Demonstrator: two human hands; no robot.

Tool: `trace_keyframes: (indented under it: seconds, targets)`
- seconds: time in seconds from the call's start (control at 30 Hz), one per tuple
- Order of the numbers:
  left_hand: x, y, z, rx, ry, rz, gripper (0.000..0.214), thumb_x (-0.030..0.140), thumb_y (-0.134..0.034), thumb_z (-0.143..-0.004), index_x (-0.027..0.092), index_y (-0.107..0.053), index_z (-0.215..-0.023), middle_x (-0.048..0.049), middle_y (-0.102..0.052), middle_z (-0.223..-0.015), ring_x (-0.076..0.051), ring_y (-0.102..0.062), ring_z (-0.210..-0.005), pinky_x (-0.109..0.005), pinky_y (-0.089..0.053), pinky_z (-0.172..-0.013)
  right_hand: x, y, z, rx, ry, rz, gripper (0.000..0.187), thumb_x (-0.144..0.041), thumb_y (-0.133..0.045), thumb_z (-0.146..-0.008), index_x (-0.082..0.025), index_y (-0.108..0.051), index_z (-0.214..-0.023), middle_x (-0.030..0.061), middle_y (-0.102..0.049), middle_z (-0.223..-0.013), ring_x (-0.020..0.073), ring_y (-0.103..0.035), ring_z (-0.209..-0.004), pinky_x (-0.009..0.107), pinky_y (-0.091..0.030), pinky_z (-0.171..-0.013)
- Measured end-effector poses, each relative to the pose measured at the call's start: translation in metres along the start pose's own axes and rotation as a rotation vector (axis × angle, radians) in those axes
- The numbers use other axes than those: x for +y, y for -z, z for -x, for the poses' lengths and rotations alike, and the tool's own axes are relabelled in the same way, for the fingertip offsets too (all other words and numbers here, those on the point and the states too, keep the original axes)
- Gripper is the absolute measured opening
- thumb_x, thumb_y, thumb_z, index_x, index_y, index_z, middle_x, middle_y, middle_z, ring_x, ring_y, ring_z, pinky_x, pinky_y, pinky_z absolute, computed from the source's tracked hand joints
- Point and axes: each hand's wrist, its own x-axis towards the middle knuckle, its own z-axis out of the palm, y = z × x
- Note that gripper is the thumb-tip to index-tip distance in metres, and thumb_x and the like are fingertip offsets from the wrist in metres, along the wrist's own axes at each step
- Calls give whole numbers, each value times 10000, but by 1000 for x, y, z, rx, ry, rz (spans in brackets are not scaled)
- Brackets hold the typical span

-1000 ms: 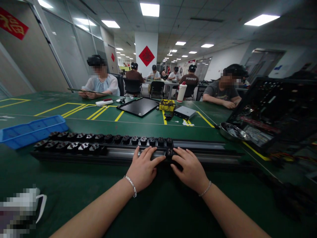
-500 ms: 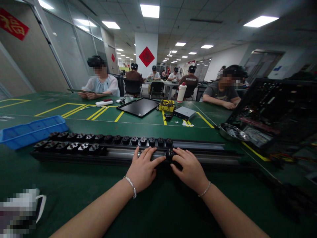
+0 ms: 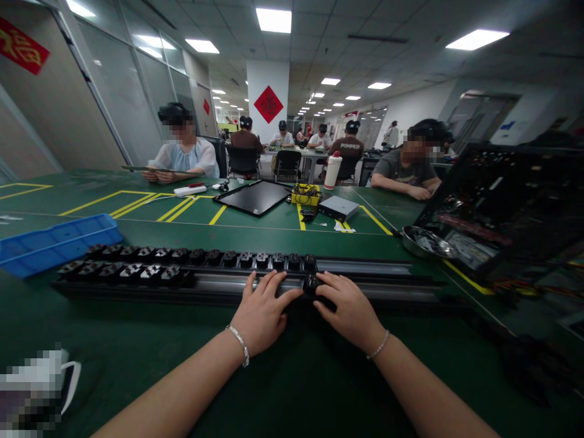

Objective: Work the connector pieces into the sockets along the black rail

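Observation:
A long black rail [image 3: 374, 281] lies across the green table [image 3: 283, 389] in front of me. A row of black socket modules [image 3: 214, 257] fills its left part, with a second short row [image 3: 123, 271] in front. My left hand [image 3: 261, 313] lies flat on the rail, fingers spread, holding nothing. My right hand [image 3: 349, 310] rests beside it, fingers stretched over the rail. Its fingertips touch a single black module [image 3: 312, 281] at the end of the row; thumb and fingers do not close round it.
A blue plastic tray [image 3: 55, 242] stands at the left. At the right are a metal bowl [image 3: 426, 243] and an open black equipment case [image 3: 511, 201]. Farther back lie a black panel [image 3: 255, 196], a yellow box [image 3: 306, 193] and a grey box [image 3: 338, 208]. Other people sit around the tables.
Both hands stay on the rail in almost the same place. The view has shifted slightly to the right.

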Motion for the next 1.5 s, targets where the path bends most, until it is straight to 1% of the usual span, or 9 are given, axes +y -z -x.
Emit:
trace_keyframes:
  seconds: [0.13,0.3,0.4,0.6,0.77,1.0,1.27,1.5]
  targets:
    - [0,1,0,5,-4,2,537,207,-567,-755,396,-441,-1241,-39,-387,-1379,-278,-303,-1291,-593,-127,-1052,2,1,1,-11,17,-3,130,-234,-534,-787,-225,-607,-894,63,-582,-1225,227,-483,-1186,439,-378,-993]
    - [0,2,-1,-4,5,16,543,197,-563,-755,415,-441,-1238,-36,-390,-1376,-278,-310,-1288,-606,-126,-1046,4,-1,4,-8,35,12,175,-225,-531,-775,-226,-599,-936,65,-569,-1242,236,-465,-1202,457,-356,-1002]
    - [0,2,-1,-5,9,25,545,191,-563,-754,419,-445,-1235,-31,-390,-1378,-276,-312,-1287,-605,-124,-1048,6,-1,4,-14,46,8,216,-222,-529,-774,-226,-594,-980,72,-567,-1245,228,-462,-1206,448,-351,-1003]
    - [1,3,-1,-3,7,20,538,196,-555,-761,422,-443,-1236,-34,-397,-1371,-272,-318,-1284,-598,-132,-1047,7,1,4,-35,46,39,193,-225,-520,-779,-250,-603,-951,50,-549,-1270,227,-459,-1207,468,-322,-1014]
    - [0,1,-1,-1,5,12,553,187,-549,-758,427,-430,-1242,-43,-395,-1369,-271,-313,-1288,-598,-125,-1044,7,1,4,-32,28,52,186,-241,-535,-770,-249,-612,-939,57,-529,-1292,245,-425,-1235,470,-317,-1016]
    - [-1,0,-1,-7,0,13,554,198,-548,-767,433,-420,-1252,-40,-381,-1377,-281,-309,-1288,-604,-120,-1043,7,1,3,-49,11,36,163,-251,-547,-768,-249,-611,-918,46,-553,-1266,236,-443,-1218,451,-317,-1019]
    - [-1,0,-1,2,-13,-9,568,217,-563,-767,441,-407,-1266,-35,-377,-1377,-277,-306,-1287,-608,-120,-1043,8,3,1,-59,6,28,141,-252,-573,-755,-254,-609,-892,30,-570,-1248,235,-466,-1199,461,-324,-1010]
    - [-1,1,-1,-10,-9,-19,589,216,-569,-759,448,-395,-1271,-44,-378,-1372,-273,-307,-1287,-614,-121,-1040,9,1,1,-64,2,19,129,-246,-580,-752,-246,-610,-878,41,-567,-1251,238,-467,-1197,462,-339,-1002]
